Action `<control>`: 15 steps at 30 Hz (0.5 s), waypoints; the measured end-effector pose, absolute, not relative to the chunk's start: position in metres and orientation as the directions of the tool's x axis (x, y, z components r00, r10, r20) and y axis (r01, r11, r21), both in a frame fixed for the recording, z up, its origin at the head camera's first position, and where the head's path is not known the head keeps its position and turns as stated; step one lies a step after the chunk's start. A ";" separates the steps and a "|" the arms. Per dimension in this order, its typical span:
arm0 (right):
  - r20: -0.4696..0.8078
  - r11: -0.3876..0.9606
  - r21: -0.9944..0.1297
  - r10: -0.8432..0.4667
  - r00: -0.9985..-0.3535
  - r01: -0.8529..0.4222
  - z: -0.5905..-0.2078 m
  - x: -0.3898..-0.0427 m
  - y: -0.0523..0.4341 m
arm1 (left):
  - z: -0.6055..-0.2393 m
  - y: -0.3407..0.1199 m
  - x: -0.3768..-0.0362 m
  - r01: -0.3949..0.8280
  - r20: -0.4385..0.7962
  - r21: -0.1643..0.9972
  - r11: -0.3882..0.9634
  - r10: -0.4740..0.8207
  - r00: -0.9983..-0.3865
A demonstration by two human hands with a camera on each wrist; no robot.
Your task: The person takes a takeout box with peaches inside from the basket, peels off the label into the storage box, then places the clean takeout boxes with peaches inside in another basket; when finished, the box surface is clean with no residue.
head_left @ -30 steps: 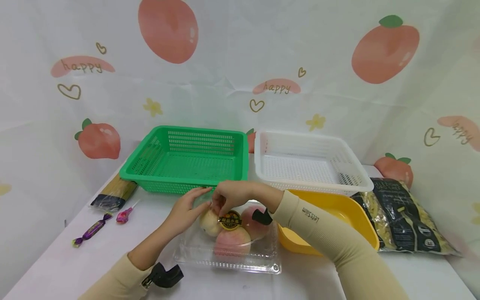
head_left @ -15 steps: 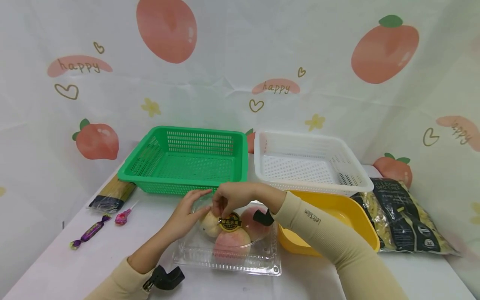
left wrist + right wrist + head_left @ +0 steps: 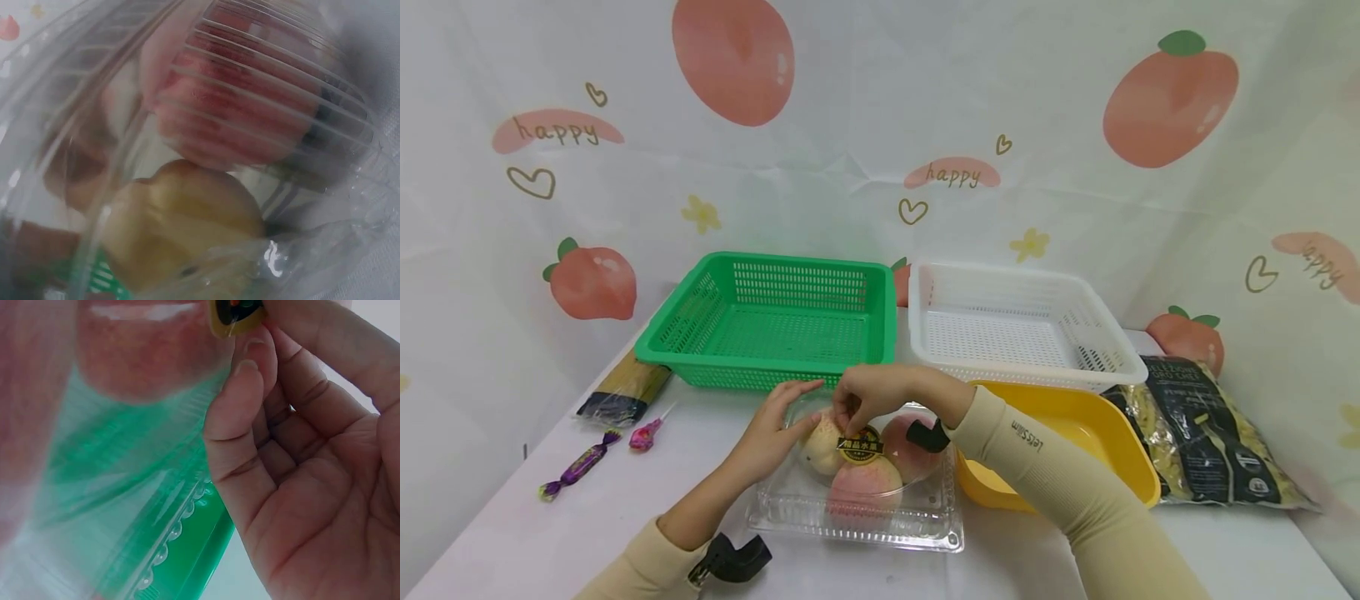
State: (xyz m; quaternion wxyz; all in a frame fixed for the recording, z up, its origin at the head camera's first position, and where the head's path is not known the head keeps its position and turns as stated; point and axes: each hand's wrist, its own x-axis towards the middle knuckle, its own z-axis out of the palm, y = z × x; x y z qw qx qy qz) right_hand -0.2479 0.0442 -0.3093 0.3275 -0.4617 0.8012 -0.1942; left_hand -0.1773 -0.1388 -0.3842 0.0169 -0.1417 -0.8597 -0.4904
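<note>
peaches (image 3: 863, 492) are sitting in a clear plastic box (image 3: 925, 542) on the white table (image 3: 1030, 554) before me, three of them bunching together under the lid, where a black-and-gold label (image 3: 860, 447) is lying. my right hand (image 3: 876, 390) is curling down over the lid, thumb and fingertips pinching at the label's edge; my left hand (image 3: 766, 433) is resting at the far left of the box, its fingers stretching out long and gripping nothing.

the head view is giving me the whole spread: a green basket (image 3: 760, 363) is standing behind the box, a white basket (image 3: 1030, 372) is standing beside that one, and a yellow bin (image 3: 992, 493) is sitting just right of the box. a bag of pasta (image 3: 1217, 442) is lying far right, while a lollipop (image 3: 646, 434) and a purple sweet (image 3: 580, 467) are lying to the left.

the left wrist view is adding the ribbed plastic up close, a yellow peach (image 3: 181, 225) showing its deep crease and a rosier one leaning in behind. the right wrist view is showing my palm and curling fingertips, which the head view is hiding, plus the box's beaded edge running over the green; only part of the label is showing there.
</note>
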 end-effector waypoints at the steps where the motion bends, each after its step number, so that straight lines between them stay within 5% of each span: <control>1: -0.350 0.499 -0.610 -0.866 -0.356 -0.615 -0.309 -0.248 0.044 | -0.385 -0.139 -0.177 0.257 0.165 0.842 0.475 0.227 -0.960; 15: -0.334 0.460 -0.568 -0.887 -0.320 -0.683 -0.304 -0.247 0.045 | -0.385 -0.139 -0.176 0.270 0.185 0.841 0.468 0.222 -0.958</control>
